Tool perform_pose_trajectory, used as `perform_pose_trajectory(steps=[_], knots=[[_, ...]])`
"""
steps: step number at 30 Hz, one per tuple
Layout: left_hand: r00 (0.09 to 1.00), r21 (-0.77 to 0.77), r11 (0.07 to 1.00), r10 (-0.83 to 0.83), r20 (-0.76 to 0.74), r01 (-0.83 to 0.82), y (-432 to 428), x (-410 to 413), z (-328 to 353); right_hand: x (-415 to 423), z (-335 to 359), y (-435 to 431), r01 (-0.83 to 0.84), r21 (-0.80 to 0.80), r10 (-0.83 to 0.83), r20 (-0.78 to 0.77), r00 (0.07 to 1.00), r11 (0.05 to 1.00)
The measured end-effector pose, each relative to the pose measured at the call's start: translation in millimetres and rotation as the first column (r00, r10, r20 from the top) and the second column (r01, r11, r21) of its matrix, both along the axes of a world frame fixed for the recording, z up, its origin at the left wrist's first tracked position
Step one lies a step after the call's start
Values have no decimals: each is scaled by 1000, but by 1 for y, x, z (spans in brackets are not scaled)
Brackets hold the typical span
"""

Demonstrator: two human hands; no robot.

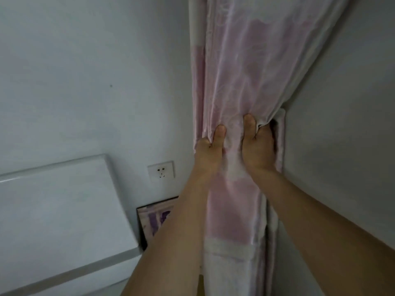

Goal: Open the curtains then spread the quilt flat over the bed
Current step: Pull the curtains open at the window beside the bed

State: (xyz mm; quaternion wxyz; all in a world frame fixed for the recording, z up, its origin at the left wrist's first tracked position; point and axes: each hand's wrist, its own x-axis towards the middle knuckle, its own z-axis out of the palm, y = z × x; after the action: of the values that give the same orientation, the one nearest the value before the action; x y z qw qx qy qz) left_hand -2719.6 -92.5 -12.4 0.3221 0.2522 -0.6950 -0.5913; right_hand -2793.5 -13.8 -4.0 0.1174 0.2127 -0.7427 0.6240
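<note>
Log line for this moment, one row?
stage: curtain | left hand: grips curtain | right hand: grips curtain | curtain: bunched near wall corner

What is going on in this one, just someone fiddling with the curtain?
A person is handling the pink curtain, which is gathered into a narrow bunch in the corner of the room. The left hand and right hand grip the bunched fabric side by side, thumbs on the front. To the left, a wall socket sits in the wall. A framed picture stands low against it, beside a white glossy panel.
</note>
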Motion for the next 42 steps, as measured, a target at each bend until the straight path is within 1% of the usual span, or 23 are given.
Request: perform_pose_trajectory(steps=[5,8,11,15,19,22,25,30,32,34,37,38,40,42], knots=[[999,35,999,-16,32,14,-43,-37,-11,-28,-10,-38,66,48,-66,0,998,997],[999,4,1000,-22,28,22,-51,-46,-7,-35,-10,-46,84,90,-83,-20,996,992],[999,14,999,-39,36,38,-55,-48,-6,-37,-10,-50,133,149,-128,-41,991,980],[997,5,997,-72,4,72,-47,-36,-4,-28,-9,-41,147,206,-145,-23,989,967],[999,14,999,-42,-3,42,-28,-16,-3,-8,-7,-20,144,263,-149,0,989,954],[998,49,997,-51,-31,53,-13,-1,-6,8,-7,-1,138,318,-145,-3,989,938],[998,68,998,-13,-54,17,3,21,-13,25,-8,19,136,343,-143,-6,990,929],[987,105,990,111,-114,-99,29,51,-20,53,-14,51,151,336,-167,19,986,930],[982,137,981,153,-112,-137,42,61,-20,62,-16,66,141,334,-160,32,987,932],[979,177,972,175,-100,-156,56,71,-20,72,-18,82,155,319,-164,2,986,935],[973,202,960,213,-90,-192,77,82,-20,86,-22,106,218,298,-195,-105,975,929],[971,206,958,221,-95,-198,86,86,-20,91,-23,114,232,281,-207,-114,972,931],[964,198,957,237,-117,-211,103,93,-21,99,-22,127,235,241,-225,-68,972,942],[961,196,964,217,-172,-182,123,100,-25,105,-23,139,230,214,-233,-14,972,949]])
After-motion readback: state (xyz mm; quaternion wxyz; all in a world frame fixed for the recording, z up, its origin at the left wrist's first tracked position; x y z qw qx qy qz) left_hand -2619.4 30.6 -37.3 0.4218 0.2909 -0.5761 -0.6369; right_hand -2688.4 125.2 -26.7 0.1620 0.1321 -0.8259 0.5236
